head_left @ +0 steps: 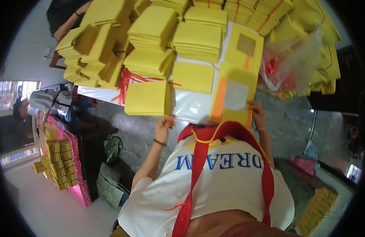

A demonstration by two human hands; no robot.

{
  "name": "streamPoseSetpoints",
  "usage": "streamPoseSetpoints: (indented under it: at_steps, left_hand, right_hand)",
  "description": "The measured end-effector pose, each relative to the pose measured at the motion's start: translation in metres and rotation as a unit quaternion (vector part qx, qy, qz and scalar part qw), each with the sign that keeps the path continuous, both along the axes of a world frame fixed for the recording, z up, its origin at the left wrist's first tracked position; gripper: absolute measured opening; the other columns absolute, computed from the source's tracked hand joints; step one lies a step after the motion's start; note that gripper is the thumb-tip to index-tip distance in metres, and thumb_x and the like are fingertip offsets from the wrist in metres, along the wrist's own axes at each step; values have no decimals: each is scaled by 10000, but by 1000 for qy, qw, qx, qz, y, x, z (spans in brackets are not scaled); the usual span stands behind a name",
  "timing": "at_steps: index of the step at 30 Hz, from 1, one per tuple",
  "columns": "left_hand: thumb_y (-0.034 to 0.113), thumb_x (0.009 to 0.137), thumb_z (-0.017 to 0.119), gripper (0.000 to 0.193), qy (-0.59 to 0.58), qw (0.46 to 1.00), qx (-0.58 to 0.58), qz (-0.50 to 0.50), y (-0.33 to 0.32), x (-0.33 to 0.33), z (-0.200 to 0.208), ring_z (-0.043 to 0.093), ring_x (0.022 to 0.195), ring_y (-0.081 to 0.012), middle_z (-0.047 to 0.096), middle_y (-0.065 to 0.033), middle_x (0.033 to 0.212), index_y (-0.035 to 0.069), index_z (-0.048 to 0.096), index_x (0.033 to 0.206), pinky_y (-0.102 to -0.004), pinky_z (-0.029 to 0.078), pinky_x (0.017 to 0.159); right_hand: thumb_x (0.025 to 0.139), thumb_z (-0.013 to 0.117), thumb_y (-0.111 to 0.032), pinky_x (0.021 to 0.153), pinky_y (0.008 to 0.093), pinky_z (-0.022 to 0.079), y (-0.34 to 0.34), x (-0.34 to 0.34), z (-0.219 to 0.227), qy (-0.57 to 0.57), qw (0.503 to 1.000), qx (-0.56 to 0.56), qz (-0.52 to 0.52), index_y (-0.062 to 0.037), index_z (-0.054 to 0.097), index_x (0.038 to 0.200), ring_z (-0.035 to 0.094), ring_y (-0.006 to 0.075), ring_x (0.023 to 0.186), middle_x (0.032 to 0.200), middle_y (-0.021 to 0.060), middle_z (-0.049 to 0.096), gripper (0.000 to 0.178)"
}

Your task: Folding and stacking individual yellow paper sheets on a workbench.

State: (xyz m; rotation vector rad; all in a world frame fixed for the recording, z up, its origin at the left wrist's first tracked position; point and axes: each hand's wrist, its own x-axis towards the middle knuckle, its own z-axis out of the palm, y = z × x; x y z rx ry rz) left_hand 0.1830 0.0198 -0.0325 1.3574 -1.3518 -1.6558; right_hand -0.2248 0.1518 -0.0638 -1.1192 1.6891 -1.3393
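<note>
My left hand (pixel 164 129) is at the table's near edge, just below a folded yellow stack (pixel 146 98). Its fingers are curled together, and what they hold, if anything, is too small to make out. My right hand (pixel 257 113) grips the right edge of a yellow paper sheet (pixel 250 71) that lies lengthwise on the table. The sheet bears a pale rectangular panel (pixel 235 95) and an orange strip (pixel 219 100). Between my hands, a flat yellow piece (pixel 193 77) lies farther in. Red cords (pixel 127 83) spill out beside the left stack.
Stacks of folded yellow paper (pixel 198 39) crowd the table's far side. A clear plastic bag (pixel 295 59) with red cords sits at the right. Another person (pixel 52 100) works at a pink-covered table (pixel 81 177) on the left; an arm (pixel 68 27) shows at the far left.
</note>
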Motion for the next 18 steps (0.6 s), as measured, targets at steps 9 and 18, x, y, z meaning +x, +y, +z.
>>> streamPoseSetpoints:
  at_steps: [9,18]
  left_hand:
    - [47,847,479,173,-214,935,-280,-41,-29,-6,-4,565,706,-140,619,-62,787,28,647,885,-258,462,680]
    - [38,850,518,184,-103,977,-85,-165,1,-69,25,569,810,-120,613,-61,948,4,579,1020,-242,460,713]
  right_hand:
    - [736,498,48,910,309,384,-3,4,-5,-54,998,-41,-18,-32,588,850,505,213,1047,1097,95,565,165]
    - [753,491,67,908,297,385,-5,9,5,-103,994,-40,-23,-25,591,857,501,189,1050,1126,90,549,172]
